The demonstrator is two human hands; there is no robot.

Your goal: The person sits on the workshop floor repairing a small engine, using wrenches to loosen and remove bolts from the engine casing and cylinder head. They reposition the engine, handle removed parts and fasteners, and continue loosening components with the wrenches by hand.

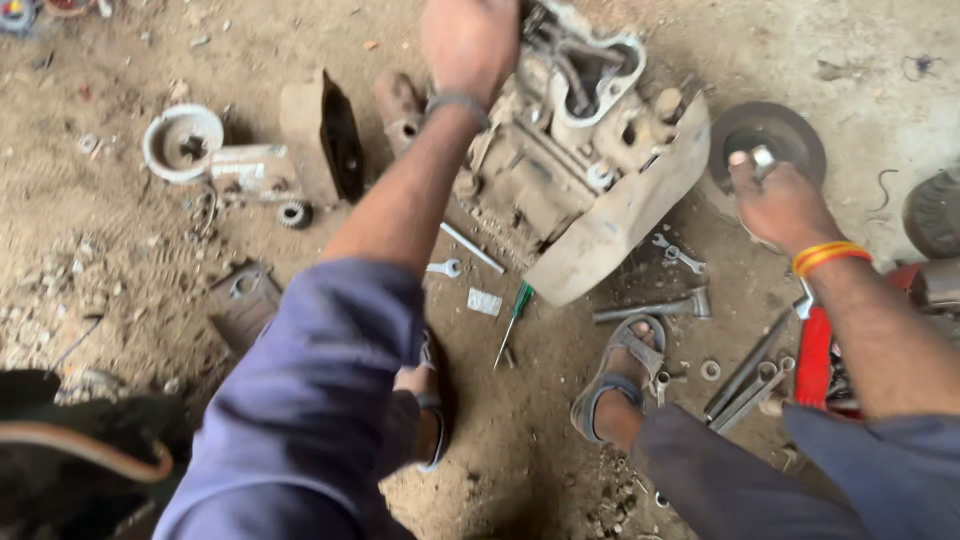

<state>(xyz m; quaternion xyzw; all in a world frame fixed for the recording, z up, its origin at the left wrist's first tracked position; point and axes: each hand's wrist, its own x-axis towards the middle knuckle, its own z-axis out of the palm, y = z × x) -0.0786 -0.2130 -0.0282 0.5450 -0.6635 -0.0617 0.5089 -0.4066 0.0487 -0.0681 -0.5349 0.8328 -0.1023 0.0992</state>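
A large dirty engine block [580,170] lies on the dirt floor ahead of me. My left hand [468,40] rests on its top left side, fingers closed against the casting. My right hand [775,200] is out to the right, pinching a small metal part between fingertips, just over a round metal disc [765,135]. Both my sandalled feet [620,375] are planted below the block.
Several tools lie around: a green-handled screwdriver [515,315], a small spanner [445,267], a steel rod [650,310], long wrenches [745,380] and a red tool [815,355]. Metal housings [320,135], a white round part [182,142] and a gear [293,213] sit at left.
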